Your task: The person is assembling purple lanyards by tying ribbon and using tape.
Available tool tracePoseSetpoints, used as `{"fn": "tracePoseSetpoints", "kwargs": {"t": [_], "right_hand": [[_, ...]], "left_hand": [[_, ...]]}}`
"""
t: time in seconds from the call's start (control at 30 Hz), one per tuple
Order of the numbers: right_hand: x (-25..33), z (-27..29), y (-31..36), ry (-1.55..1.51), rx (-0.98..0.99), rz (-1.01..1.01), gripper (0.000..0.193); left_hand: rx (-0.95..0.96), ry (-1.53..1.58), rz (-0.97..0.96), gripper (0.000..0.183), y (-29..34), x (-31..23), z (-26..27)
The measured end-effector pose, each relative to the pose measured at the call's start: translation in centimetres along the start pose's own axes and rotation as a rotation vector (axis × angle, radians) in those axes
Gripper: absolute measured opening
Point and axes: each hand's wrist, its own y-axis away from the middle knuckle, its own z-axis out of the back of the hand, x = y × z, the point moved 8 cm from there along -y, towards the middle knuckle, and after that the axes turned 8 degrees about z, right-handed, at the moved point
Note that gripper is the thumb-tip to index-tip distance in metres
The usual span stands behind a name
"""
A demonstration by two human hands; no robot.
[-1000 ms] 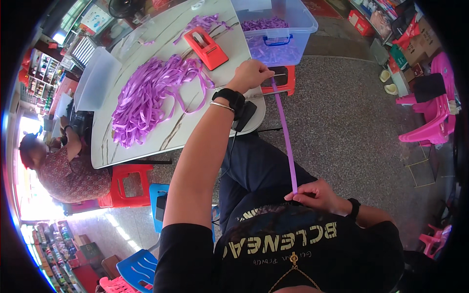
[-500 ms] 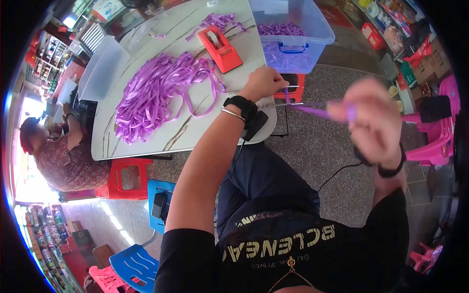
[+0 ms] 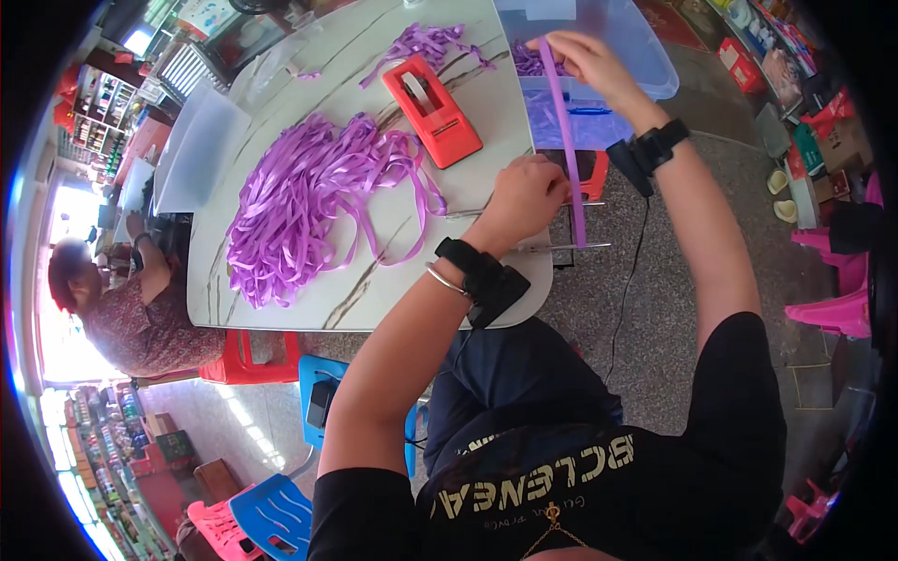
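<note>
A flat purple ribbon [image 3: 565, 131] runs taut from my raised right hand [image 3: 591, 67] down to two thin metal rods [image 3: 591, 246] that stick out past the table's right edge. My right hand pinches its upper end over the plastic bin. By the rods, my left hand [image 3: 524, 198] is closed, with its fingertips against the ribbon; their exact grip is partly hidden. A big heap of purple ribbon loops [image 3: 313, 201] lies on the marble-patterned table [image 3: 351, 299], left of my left hand. Beyond that hand stands a red tape dispenser [image 3: 432, 110].
A clear plastic bin [image 3: 655, 79] with purple ribbons stands beyond the table's right edge, on a red stool [image 3: 595, 178]. A smaller ribbon pile [image 3: 421, 47] lies at the table's far side. Another person [image 3: 131, 299] sits at the left. A black cable [image 3: 629, 280] hangs from my right wrist.
My right hand has swung from the right side up and leftward over the bin, drawing the ribbon upright past the rods. My left hand stays beside the rods.
</note>
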Motion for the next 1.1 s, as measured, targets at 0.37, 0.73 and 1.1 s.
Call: {"fn": "tracePoseSetpoints", "kwargs": {"t": [0.37, 0.73, 1.1], "right_hand": [[-19.8, -3.5, 14.2, 0.038, -0.158, -0.249, 0.032], [2.6, -10.8, 34.6, -0.226, -0.076, -0.607, 0.019], [15.1, -4.4, 18.2, 0.074, 0.061, 0.133, 0.026]], "left_hand": [[0.015, 0.193, 0.096, 0.018, -0.3, -0.5, 0.1], [0.079, 0.106, 0.074, 0.017, 0.0, -0.1, 0.3], [0.112, 0.05, 0.103, 0.019, -0.1, 0.5, -0.2]]}}
